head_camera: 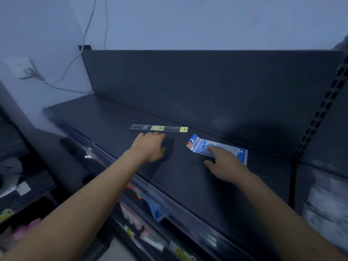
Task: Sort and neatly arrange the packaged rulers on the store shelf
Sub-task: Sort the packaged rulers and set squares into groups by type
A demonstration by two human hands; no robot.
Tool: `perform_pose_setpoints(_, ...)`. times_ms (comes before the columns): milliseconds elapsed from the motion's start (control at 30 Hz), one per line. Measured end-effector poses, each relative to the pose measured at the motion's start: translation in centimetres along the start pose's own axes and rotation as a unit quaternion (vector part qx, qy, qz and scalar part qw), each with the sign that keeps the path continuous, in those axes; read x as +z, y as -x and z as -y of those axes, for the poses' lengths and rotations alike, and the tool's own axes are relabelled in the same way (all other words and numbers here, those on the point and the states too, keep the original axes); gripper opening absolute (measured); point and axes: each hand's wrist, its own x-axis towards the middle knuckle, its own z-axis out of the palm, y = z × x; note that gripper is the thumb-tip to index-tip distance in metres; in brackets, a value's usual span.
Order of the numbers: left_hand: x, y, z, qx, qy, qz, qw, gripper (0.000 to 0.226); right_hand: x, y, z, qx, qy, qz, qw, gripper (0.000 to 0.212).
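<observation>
A clear packaged ruler with yellow labels lies flat on the dark top shelf, near its back panel. My left hand hovers just in front of it, fingers relaxed, holding nothing. To the right lies a blue and white ruler package, angled toward the back. My right hand rests on that package with fingers extended, covering its middle part.
The shelf's dark back panel rises behind the packages. A perforated upright borders the right side. Lower shelves hold assorted packaged goods. A wall socket with a plug and cable sits at the left.
</observation>
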Motion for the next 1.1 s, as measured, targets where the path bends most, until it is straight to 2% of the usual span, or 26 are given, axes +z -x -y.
perform_pose_setpoints(167,0.6,-6.8,2.9,0.0,-0.03,0.033,0.999,0.046,0.8,-5.3,-0.7,0.058,0.055,0.001,0.997,0.055)
perform_pose_setpoints(333,1.5,-13.0,6.2,0.018,-0.014,0.076,0.997,0.045,0.6,-7.4,-1.3,0.139,0.086,0.047,0.986,0.055)
perform_pose_setpoints(433,1.6,-16.2,8.2,0.046,-0.018,0.115,0.992,0.046,-0.1,-8.0,-1.2,0.154,0.099,0.027,0.983,0.055)
perform_pose_setpoints(567,2.2,-19.6,10.0,0.101,0.071,0.158,0.98,0.039,-0.4,-8.7,0.4,0.216,0.08,0.061,0.971,0.05)
perform_pose_setpoints(633,2.4,-21.1,10.7,0.138,0.113,0.201,0.963,0.031,-0.1,-9.1,1.7,0.261,0.06,0.078,0.96,0.048)
perform_pose_setpoints(700,2.5,-22.0,11.1,0.181,0.118,0.237,0.947,0.033,0.1,-9.3,2.9,0.296,0.041,0.082,0.951,0.053)
perform_pose_setpoints(767,2.5,-22.7,11.3,0.233,0.122,0.249,0.932,0.027,0.2,-9.5,3.9,0.315,-0.012,0.069,0.946,0.051)
perform_pose_setpoints(900,1.9,-22.6,11.6,0.339,0.175,0.246,0.891,0.017,0.4,-9.3,5.8,0.341,-0.11,-0.008,0.934,0.036)
perform_pose_setpoints(1000,0.4,-21.8,11.5,0.364,0.302,0.272,0.838,0.004,0.4,-8.2,6.7,0.343,-0.148,-0.073,0.925,0.015)
perform_pose_setpoints(1100,-1.8,-20.7,10.1,0.393,0.361,0.283,0.797,0.006,-0.7,-5.8,7.5,0.34,-0.209,-0.153,0.904,0.012)
